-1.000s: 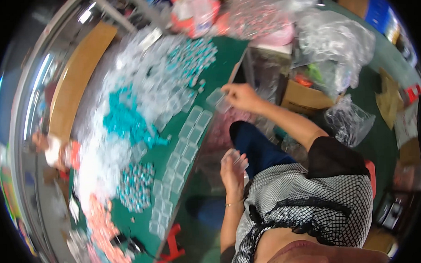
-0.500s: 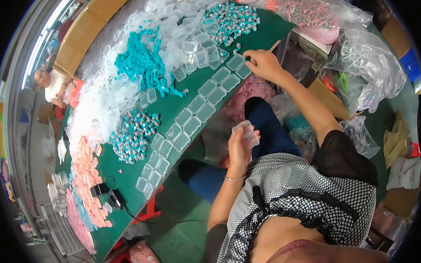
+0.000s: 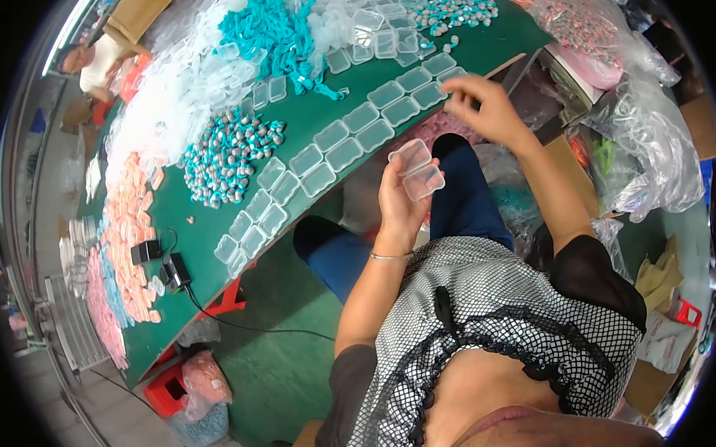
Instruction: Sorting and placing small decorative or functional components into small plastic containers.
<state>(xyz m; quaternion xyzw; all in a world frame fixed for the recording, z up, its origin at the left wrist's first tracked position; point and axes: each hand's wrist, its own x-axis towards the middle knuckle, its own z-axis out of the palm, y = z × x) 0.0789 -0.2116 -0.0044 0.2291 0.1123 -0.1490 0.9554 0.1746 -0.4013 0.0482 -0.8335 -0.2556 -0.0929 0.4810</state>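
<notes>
My left hand (image 3: 397,202) holds an opened clear plastic box (image 3: 424,182), its two hinged halves spread apart, in front of my body by the table's edge. Above the right end of a double row of open clear boxes (image 3: 344,154) is my right hand (image 3: 490,112). Its fingers are bent and apart, slightly blurred, and I see nothing between them. The row runs along the near edge of the green table (image 3: 216,220). Beyond it lie a heap of small rounded teal-and-grey pieces (image 3: 228,159) and a tangle of teal cords (image 3: 266,37).
Loose clear boxes (image 3: 160,100) pile up at the back. Another teal-and-grey heap (image 3: 457,7) lies far right. Peach pieces (image 3: 128,224) and black power adapters (image 3: 174,272) with a hanging cable occupy the left. Plastic bags (image 3: 635,151) crowd the right. Another person (image 3: 100,68) is far left.
My view has shifted, so the table sits higher and the row appears turned. My right hand has lifted off the end boxes. The box in my left hand now faces me more openly.
</notes>
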